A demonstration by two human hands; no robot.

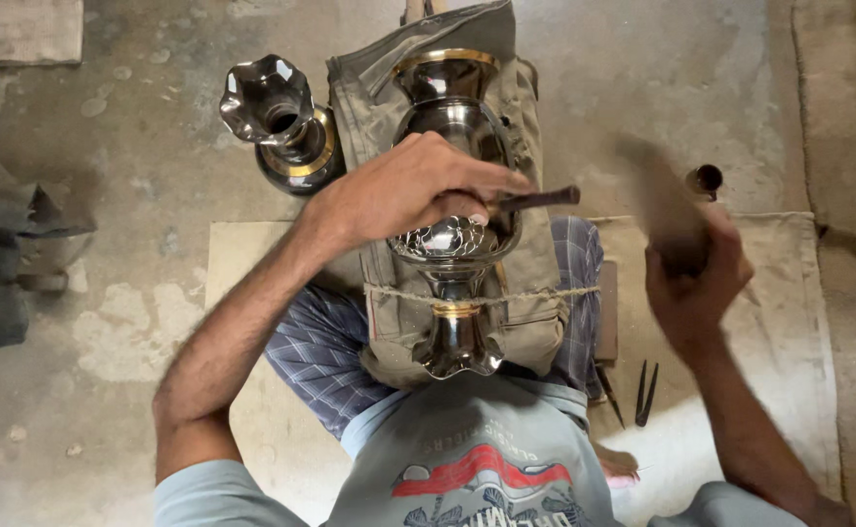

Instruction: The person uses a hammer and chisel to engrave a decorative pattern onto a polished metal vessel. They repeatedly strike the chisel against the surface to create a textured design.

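Two metal vases (pixel 452 224) (pixel 281 122); left hand (pixel 408 190) grips chisel (pixel 535 200); right hand (pixel 691 273), hammer (pixel 667 210).

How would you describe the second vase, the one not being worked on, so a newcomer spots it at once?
Start from the khaki cloth bundle across the person's lap, which cradles a lying metal vase. Just left of its far end, the second vase stands on the bare concrete floor. It alone is upright and untouched, its fluted mouth facing up.
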